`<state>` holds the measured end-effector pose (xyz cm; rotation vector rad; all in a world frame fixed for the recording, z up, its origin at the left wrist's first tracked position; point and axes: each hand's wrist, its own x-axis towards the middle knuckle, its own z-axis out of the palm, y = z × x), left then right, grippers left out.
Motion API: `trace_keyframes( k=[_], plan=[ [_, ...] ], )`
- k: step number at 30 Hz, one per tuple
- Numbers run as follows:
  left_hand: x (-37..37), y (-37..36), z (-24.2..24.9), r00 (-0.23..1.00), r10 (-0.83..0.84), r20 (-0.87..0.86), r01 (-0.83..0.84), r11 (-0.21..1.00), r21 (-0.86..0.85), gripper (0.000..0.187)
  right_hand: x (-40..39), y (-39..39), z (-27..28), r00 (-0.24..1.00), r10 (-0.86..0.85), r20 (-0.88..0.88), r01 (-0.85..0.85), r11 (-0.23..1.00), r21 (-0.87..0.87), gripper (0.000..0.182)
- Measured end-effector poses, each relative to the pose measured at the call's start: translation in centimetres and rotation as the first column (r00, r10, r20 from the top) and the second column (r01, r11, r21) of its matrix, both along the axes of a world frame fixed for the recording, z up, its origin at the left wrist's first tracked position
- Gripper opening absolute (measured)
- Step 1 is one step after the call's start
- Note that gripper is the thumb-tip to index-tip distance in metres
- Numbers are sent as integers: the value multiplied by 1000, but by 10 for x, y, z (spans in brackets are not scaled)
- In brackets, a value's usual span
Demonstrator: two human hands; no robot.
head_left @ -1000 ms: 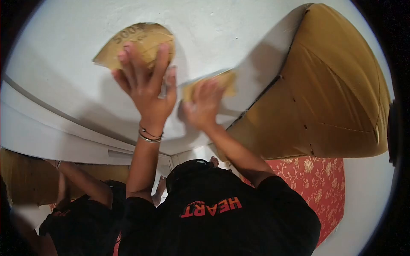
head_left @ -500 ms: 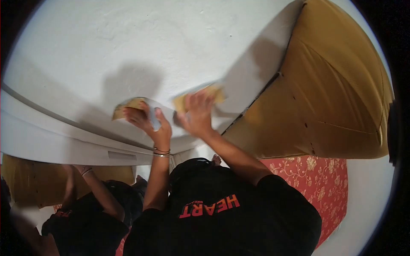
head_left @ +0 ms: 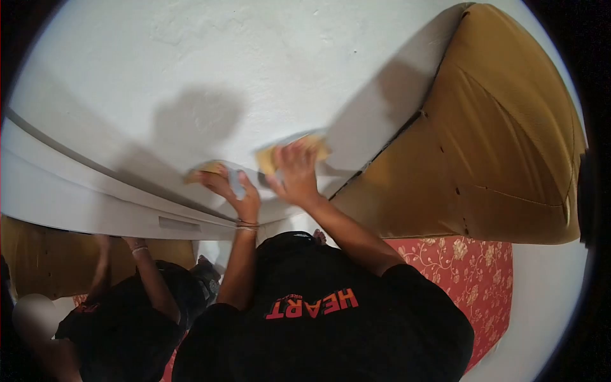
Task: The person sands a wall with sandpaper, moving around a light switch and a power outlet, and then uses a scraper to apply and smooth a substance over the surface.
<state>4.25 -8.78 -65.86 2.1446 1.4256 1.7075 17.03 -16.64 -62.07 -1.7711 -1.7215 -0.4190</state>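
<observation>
White plastered wall (head_left: pixel 267 70) fills most of the view, with a mustard-yellow padded headboard (head_left: pixel 503 140) set against it at the right and a red floral bedcover (head_left: pixel 471 274) below. Both of the person's hands press flat on the wall so the abrasive sheets bear evenly. The right hand (head_left: pixel 294 173) spreads its grip over a tan sandpaper sheet (head_left: pixel 287 150), pinning it with palm and fingers. The left hand (head_left: pixel 230 186), bangles at the wrist, holds a second sandpaper piece (head_left: pixel 205 169) low, just above the white moulding (head_left: pixel 95 204). Another person's arm (head_left: pixel 143 267) reaches up at lower left.
</observation>
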Motion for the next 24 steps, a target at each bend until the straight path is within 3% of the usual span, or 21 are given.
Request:
trace_keyframes(
  k=[1, 2, 3, 4, 5, 7, 8, 9, 10, 11, 12, 14, 15, 16, 17, 18, 19, 20, 21, 22, 24],
  plan=[
    [-14, 10, 5, 982, 118, -147, -113, 993, 36, 69, 4, -10, -34, 1000, 0, -3, 0, 1000, -10, 62],
    [-22, 21, 31, 976, 212, -47, -200, 963, 180, 64, 19, -22, -71, 996, 36, 86, -30, 997, -69, 60],
    [-54, 47, 13, 764, 487, -424, -375, 869, 322, 64, 35, -33, -89, 981, 81, 176, -59, 990, -127, 59],
    [-78, 68, -11, 344, 667, -661, -441, 736, 513, 63, 52, -42, -87, 997, -52, 55, 63, 974, -215, 60],
    [-78, 72, -20, 335, 670, -663, -451, 732, 511, 63, 70, -45, -80, 980, -194, -53, 168, 934, -315, 61],
    [-73, 77, -36, -68, 622, -780, -617, 588, 523, 66, 102, -27, -37, 965, -260, -43, 263, 937, 231, 65],
    [-70, 79, -47, -258, 542, -800, -669, 497, 553, 68, 96, -20, 12, 959, -226, -168, 271, 906, 325, 67],
    [-66, 75, -81, 415, 566, -712, -690, 706, 159, 64, 84, -12, 47, 941, -180, -287, 291, 862, 414, 70],
    [-60, 64, -110, 889, 372, -266, -419, 897, -143, 60, 73, -4, 46, 939, -181, -293, 295, 862, 412, 70],
    [-49, 41, -89, 888, 371, -270, -418, 898, -140, 60, 58, 3, 45, 947, -158, -280, 271, 861, 431, 71],
    [-31, 10, -44, 856, 447, -260, -462, 887, 3, 59, 44, 12, 45, 954, -137, -267, 249, 858, 450, 71],
    [-25, 8, -25, 831, 508, -226, -486, 861, 151, 58, 17, 4, -10, 995, -98, -9, 97, 961, 258, 71],
    [-45, 27, -36, 916, 359, -177, -397, 875, -277, 56, 17, -5, -51, 994, -41, 101, 27, 990, 138, 70],
    [-59, 41, -42, 971, 230, -67, -217, 727, -652, 55, 22, -15, -80, 980, 27, 199, -28, 1000, 3, 68],
    [-62, 46, 0, 889, 186, -418, -438, 612, -659, 55, 34, -26, -87, 979, 9, 204, -10, 1000, 7, 68],
    [-63, 51, 43, 698, 91, -710, -645, 510, -569, 55, 52, -36, -90, 985, -160, 61, 163, 985, -53, 67],
    [-68, 67, 26, 705, 86, -704, -634, 522, -570, 55, 65, -43, -84, 942, -328, -75, 317, 939, -131, 66],
    [-78, 81, -6, 952, 268, -147, -304, 780, -546, 51, 88, -38, -77, 926, -349, -146, 361, 931, 60, 68],
    [-85, 84, -25, 860, 186, 475, -60, 962, -267, 49, 106, -30, -53, 908, -356, -222, 405, 882, 241, 70],
    [-67, 59, -13, 867, 173, 468, -48, 963, -266, 49, 105, -26, -24, 900, -370, -229, 420, 876, 238, 70],
    [-13, -10, 30, 860, 380, 342, -105, 786, -609, 50, 86, -10, 29, 899, -203, -388, 373, 819, 436, 73]
  ],
)
